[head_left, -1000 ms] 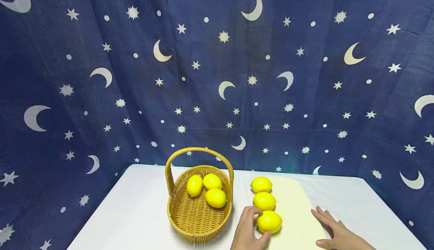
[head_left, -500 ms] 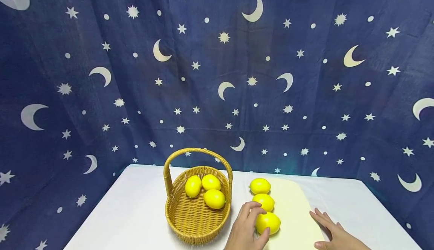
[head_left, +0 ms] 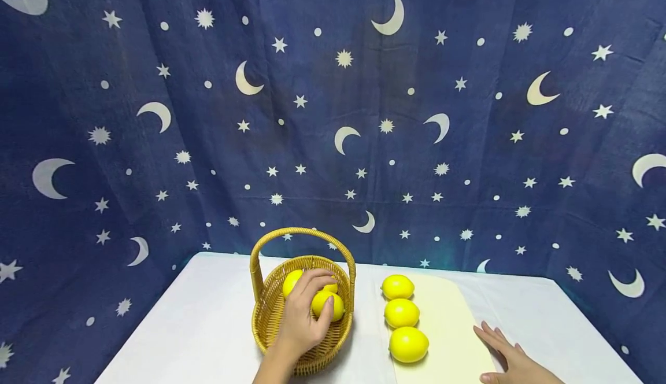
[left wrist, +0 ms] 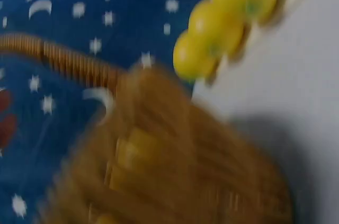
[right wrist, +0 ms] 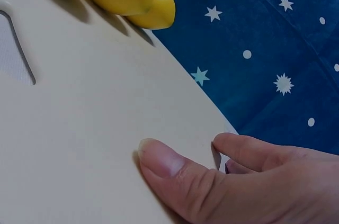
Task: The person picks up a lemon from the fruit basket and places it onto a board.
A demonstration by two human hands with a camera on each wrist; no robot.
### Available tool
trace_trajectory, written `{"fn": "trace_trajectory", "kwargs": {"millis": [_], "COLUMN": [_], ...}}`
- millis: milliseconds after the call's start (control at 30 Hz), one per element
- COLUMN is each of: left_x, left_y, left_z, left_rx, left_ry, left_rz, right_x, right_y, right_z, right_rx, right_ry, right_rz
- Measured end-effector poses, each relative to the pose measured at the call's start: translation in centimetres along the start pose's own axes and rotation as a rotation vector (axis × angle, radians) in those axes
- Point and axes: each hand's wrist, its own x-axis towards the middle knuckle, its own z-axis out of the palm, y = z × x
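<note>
My left hand (head_left: 307, 309) reaches over the wicker basket (head_left: 258, 320), its fingers arched above the yellow lemons inside. One basket lemon (head_left: 328, 306) shows between thumb and fingers, and another lemon (head_left: 292, 281) is to the left. A third is mostly hidden behind the fingers. In the blurred left wrist view, a fingertip (left wrist: 6, 121) appears at the left edge, beside the basket's handle (left wrist: 63, 57). My right hand (head_left: 512, 358) lies at the right edge of a cream board (head_left: 450, 326); its thumb (right wrist: 161, 160) rests on the board, fingers extended along the edge.
Three lemons stand in a row along the board's left side: a near lemon (head_left: 409, 344), a middle lemon (head_left: 402, 313) and a far lemon (head_left: 398, 287). White cloth (head_left: 182, 326) covers the table. Behind it hangs a dark blue curtain (head_left: 312, 158) with moons and stars.
My left hand has left the near lemon on the board and moved left, over the basket. The lemons on the board stay in their row. My right hand keeps its place.
</note>
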Motion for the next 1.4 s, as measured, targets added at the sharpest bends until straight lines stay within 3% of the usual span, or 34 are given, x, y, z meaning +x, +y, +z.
{"fn": "trace_trajectory", "kwargs": {"millis": [133, 233, 333, 500, 933, 1200, 1400], "left_x": [-1.6, -2.3, -2.4, -2.3, -2.6, -2.7, -2.7], "left_y": [-1.2, -1.3, -1.2, -1.3, -1.8, -1.8, -2.1], "left_z": [-0.5, -0.4, -0.2, 0.0, -0.1, -0.3, -0.5], "left_rx": [0.127, 0.197, 0.238, 0.279, 0.308, 0.220, 0.204], "left_ry": [-0.198, -0.345, -0.454, -0.566, -0.701, -0.679, -0.672], "left_rz": [-0.226, -0.334, -0.389, -0.424, -0.487, -0.532, -0.543], "right_x": [-0.2, -0.2, -0.3, -0.4, -0.2, -0.3, -0.3], "right_y": [0.2, 0.2, 0.2, 0.1, -0.2, -0.2, -0.7], "right_z": [0.1, 0.1, 0.1, 0.1, 0.0, 0.2, 0.0], "right_rx": [-0.026, -0.025, -0.029, -0.014, 0.053, 0.071, 0.041], "right_ry": [0.005, 0.005, 0.009, 0.017, -0.003, 0.001, 0.001], "right_rz": [0.014, 0.013, -0.010, -0.031, 0.010, -0.004, 0.051]}}
